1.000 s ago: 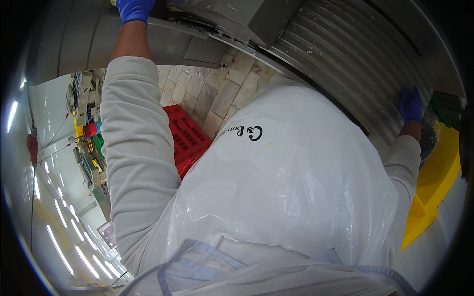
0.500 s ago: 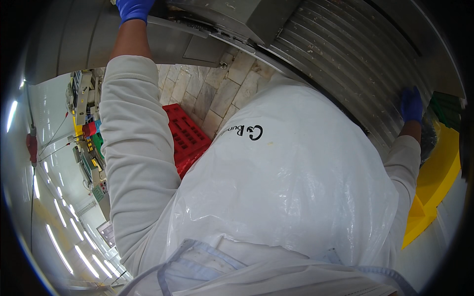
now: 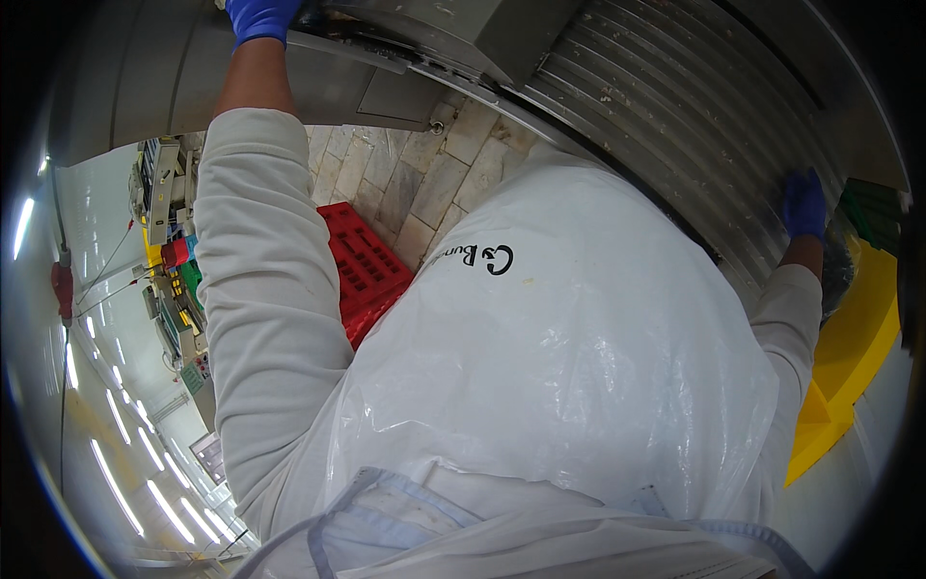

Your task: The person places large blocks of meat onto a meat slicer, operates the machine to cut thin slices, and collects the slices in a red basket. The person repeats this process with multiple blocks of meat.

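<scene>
My left hand (image 3: pixel 262 17), in a blue glove, reaches to the upper edge of the picture beside the metal front of a machine (image 3: pixel 260 82). Its fingers are cut off by the edge, so their pose and anything in them are hidden. At the far right, my right hand (image 3: pixel 803 205), also blue-gloved, lies on a ribbed metal surface (image 3: pixel 675 106) with its fingers stretched out. Nothing shows in it. Small scraps cling to the ribs of this surface.
A red plastic crate (image 3: pixel 362 265) stands on the tiled floor (image 3: pixel 434 174) to the left of my white apron. At right are a yellow bin (image 3: pixel 854 338), clear plastic film (image 3: pixel 841 275) and a dark green crate (image 3: pixel 871 217). A red connector (image 3: pixel 63 282) hangs on a cable at far left.
</scene>
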Motion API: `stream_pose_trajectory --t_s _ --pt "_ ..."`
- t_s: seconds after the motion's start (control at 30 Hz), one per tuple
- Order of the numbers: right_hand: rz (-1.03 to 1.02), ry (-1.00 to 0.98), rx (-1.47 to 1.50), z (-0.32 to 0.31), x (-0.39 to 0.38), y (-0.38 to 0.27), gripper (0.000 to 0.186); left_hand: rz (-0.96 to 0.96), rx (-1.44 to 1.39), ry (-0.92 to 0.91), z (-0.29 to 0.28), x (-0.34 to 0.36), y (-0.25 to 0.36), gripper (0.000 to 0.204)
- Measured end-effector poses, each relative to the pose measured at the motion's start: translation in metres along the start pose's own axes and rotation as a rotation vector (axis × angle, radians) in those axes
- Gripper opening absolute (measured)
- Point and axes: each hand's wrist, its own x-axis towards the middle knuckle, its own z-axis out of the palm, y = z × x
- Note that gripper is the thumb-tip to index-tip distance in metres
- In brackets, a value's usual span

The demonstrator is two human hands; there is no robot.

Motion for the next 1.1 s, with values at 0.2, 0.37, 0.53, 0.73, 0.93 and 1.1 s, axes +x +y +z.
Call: stream_pose_trajectory --t_s 0.2,0.37,0.53,0.73,0.93,1.1 --pt "0.009 0.004 0.018 0.002 0.002 -0.001 0.047 0.059 0.044 0.028 0.007 0.001 -0.01 0.055" --pt "-0.001 -0.011 0.005 -0.004 0.007 0.002 0.047 -0.005 -0.016 0.018 0.0 0.0 0.002 0.054" --pt "-0.02 -0.039 -0.056 -0.013 0.017 0.005 0.046 0.019 -0.006 0.036 0.0 0.001 -0.003 0.054" --pt "-0.006 -0.062 -0.172 -0.017 0.023 0.008 0.046 -0.025 -0.014 -0.005 -0.003 0.001 0.004 0.052" --pt "-0.183 -0.14 -0.243 -0.037 0.039 0.015 0.046 0.01 -0.04 0.01 -0.002 0.003 -0.001 0.051" --pt "-0.178 -0.141 -0.238 -0.031 0.033 0.013 0.046 -0.02 -0.072 -0.015 -0.01 0.004 0.008 0.049"
